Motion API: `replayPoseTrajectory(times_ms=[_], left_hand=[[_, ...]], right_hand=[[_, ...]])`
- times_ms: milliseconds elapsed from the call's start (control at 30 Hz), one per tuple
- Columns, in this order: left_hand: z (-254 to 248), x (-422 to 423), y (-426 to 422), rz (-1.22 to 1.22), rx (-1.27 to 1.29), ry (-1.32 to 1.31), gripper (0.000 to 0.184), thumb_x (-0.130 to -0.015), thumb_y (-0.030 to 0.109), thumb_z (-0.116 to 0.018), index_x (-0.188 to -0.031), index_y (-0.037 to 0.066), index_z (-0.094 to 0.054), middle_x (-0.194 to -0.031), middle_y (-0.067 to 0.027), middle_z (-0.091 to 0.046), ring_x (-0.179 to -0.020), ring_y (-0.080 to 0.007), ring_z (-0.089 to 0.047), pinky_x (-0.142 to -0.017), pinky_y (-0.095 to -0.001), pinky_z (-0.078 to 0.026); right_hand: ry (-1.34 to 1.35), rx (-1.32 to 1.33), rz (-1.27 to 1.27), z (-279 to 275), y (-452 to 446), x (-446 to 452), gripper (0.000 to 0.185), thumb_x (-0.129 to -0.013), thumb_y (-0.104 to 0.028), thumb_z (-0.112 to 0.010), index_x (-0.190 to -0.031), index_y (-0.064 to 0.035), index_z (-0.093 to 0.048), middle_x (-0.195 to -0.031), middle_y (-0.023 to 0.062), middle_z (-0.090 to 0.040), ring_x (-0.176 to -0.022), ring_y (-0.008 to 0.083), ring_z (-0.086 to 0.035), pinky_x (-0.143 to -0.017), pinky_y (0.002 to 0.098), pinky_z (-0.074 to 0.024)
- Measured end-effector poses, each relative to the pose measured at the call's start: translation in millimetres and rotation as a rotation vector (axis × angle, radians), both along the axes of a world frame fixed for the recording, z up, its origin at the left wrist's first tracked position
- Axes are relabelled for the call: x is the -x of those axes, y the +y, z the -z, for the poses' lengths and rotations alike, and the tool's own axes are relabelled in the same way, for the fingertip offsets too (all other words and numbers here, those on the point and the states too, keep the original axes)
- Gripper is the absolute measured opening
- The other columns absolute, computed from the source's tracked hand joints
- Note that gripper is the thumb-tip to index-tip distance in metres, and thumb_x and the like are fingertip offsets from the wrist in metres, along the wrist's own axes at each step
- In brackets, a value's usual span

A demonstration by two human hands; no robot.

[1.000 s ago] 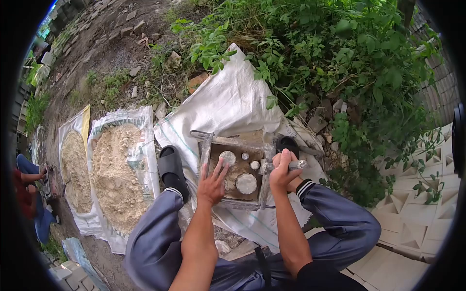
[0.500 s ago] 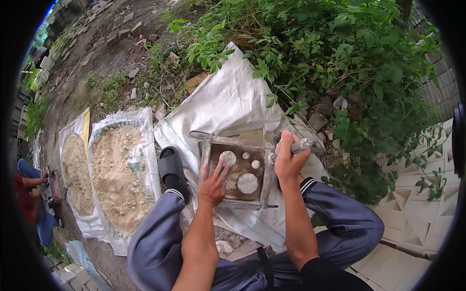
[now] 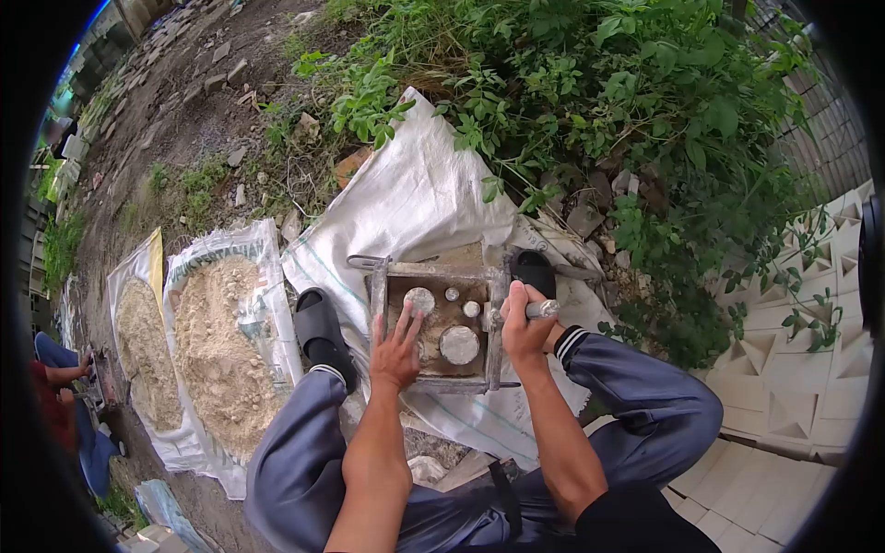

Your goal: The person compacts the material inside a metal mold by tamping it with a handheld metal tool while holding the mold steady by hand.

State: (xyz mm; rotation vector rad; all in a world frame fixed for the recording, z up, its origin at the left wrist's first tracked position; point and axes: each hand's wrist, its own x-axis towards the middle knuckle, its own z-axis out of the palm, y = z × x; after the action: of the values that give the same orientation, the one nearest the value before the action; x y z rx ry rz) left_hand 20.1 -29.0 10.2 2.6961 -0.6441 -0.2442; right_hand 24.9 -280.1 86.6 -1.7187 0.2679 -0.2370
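Note:
My left hand (image 3: 396,355) rests with spread fingers on the left side of a rectangular mould frame (image 3: 433,269), its fingertips reaching over the inside. Within the frame stand round grey cylinders of different sizes, among them a large disc (image 3: 459,345) and a smaller one (image 3: 420,300), with brown, sandy material around them. At the frame's right side, my right hand (image 3: 524,327) is closed round a short, thick grey bar-like tool (image 3: 544,310). The tool's inner end is close to the frame's right side; whether it touches is unclear.
White woven sacking (image 3: 419,175) lies under the frame. Left of it, sandy powder (image 3: 217,323) is heaped on opened sacks. Black sandals (image 3: 321,332) flank the frame. Pale patterned blocks (image 3: 784,369) are stacked at right, below leafy plants (image 3: 572,101). Another person (image 3: 64,396) sits far left.
My right hand and the grey tool have come left, closer to the frame's side, uncovering the right sandal. My left hand stays on the frame. The whole view has shifted slightly.

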Motion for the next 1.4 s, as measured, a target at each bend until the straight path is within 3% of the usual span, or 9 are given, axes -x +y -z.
replayPoseTrajectory(times_ms=[67,233,433,600,733,867,1067,1167,1400], left_hand=[[-2,-1,-1,0.01,0.002,-0.006,0.067,-0.086,0.015,-0.048,-0.151,0.017,-0.033,-0.161,-0.006,-0.023,-0.147,-0.0181,-0.024,-0.121,-0.0517,-0.011],[1,-1,0,0.01,0.027,0.005,0.066,-0.087,0.014,-0.048,-0.151,0.016,-0.033,-0.161,-0.0056,-0.023,-0.144,-0.0182,-0.03,-0.12,-0.052,-0.011],[7,0,2,0.007,-0.003,-0.072,0.066,-0.086,0.013,-0.048,-0.15,0.016,-0.034,-0.161,-0.0051,-0.024,-0.141,-0.0177,-0.036,-0.12,-0.0523,-0.013],[0,1,-1,0.004,0.007,-0.048,0.068,-0.085,0.013,-0.05,-0.151,0.016,-0.033,-0.161,-0.0052,-0.024,-0.145,-0.0168,-0.028,-0.12,-0.0518,-0.013],[6,-1,2,0.003,0.012,-0.043,0.069,-0.085,0.013,-0.051,-0.151,0.016,-0.033,-0.161,-0.0054,-0.024,-0.145,-0.0175,-0.027,-0.12,-0.0521,-0.012],[3,2,1,0.009,0.018,-0.015,0.068,-0.086,0.014,-0.049,-0.152,0.017,-0.032,-0.161,-0.005,-0.024,-0.145,-0.0177,-0.028,-0.12,-0.052,-0.012],[3,-1,-1,-0.004,0.034,-0.047,0.068,-0.086,0.013,-0.05,-0.151,0.017,-0.033,-0.16,-0.0046,-0.025,-0.143,-0.0187,-0.031,-0.12,-0.0519,-0.012],[2,0,-1,0.009,0.072,-0.047,0.068,-0.085,0.015,-0.05,-0.151,0.018,-0.033,-0.16,-0.0045,-0.025,-0.145,-0.0189,-0.029,-0.12,-0.0529,-0.012],[3,1,2,0.01,0.032,0.005,0.068,-0.085,0.015,-0.051,-0.151,0.017,-0.034,-0.161,-0.0049,-0.024,-0.144,-0.0185,-0.029,-0.12,-0.0522,-0.013]], right_hand=[[-0.09,0.074,0.194,-57,38,-2,0.036,-0.101,-0.017,-0.049,-0.067,-0.0086,-0.04,-0.058,-0.0008,-0.041,-0.052,0.0089,-0.038,-0.049,0.0263,-0.0318],[-0.212,0.016,0.389,-7,35,14,0.04,-0.099,-0.017,-0.052,-0.061,-0.0051,-0.046,-0.052,-0.0007,-0.045,-0.048,0.0074,-0.041,-0.045,0.0301,-0.0317],[-0.17,-0.18,0.336,-74,40,14,0.038,-0.099,-0.012,-0.05,-0.063,-0.0094,-0.036,-0.055,-0.0016,-0.038,-0.049,0.0085,-0.034,-0.046,0.0276,-0.0271],[-0.136,0.229,0.28,15,28,29,0.038,-0.096,-0.011,-0.054,-0.06,-0.0025,-0.043,-0.049,0.0025,-0.044,-0.043,0.0119,-0.044,-0.043,0.0321,-0.0317],[-0.147,0.079,0.298,-76,45,27,0.04,-0.095,-0.007,-0.053,-0.058,-0.0032,-0.039,-0.048,0.0025,-0.042,-0.042,0.01,-0.042,-0.041,0.0323,-0.0299],[-0.181,0.184,0.297,-2,41,43,0.04,-0.095,-0.007,-0.052,-0.057,-0.003,-0.038,-0.047,0.0063,-0.04,-0.039,0.0139,-0.041,-0.041,0.0326,-0.0297],[-0.209,0.163,0.308,-76,55,41,0.037,-0.091,0.0,-0.055,-0.059,-0.0016,-0.037,-0.049,0.0087,-0.036,-0.039,0.017,-0.035,-0.042,0.0367,-0.0261],[-0.295,0.335,0.241,-20,52,55,0.037,-0.089,0.002,-0.056,-0.059,-0.001,-0.036,-0.05,0.0091,-0.035,-0.04,0.0188,-0.035,-0.043,0.0368,-0.0262],[-0.241,0.29,0.246,-53,61,66,0.031,-0.087,0.005,-0.053,-0.059,0.0003,-0.041,-0.051,0.0089,-0.04,-0.04,0.0216,-0.04,-0.043,0.0362,-0.0294]])
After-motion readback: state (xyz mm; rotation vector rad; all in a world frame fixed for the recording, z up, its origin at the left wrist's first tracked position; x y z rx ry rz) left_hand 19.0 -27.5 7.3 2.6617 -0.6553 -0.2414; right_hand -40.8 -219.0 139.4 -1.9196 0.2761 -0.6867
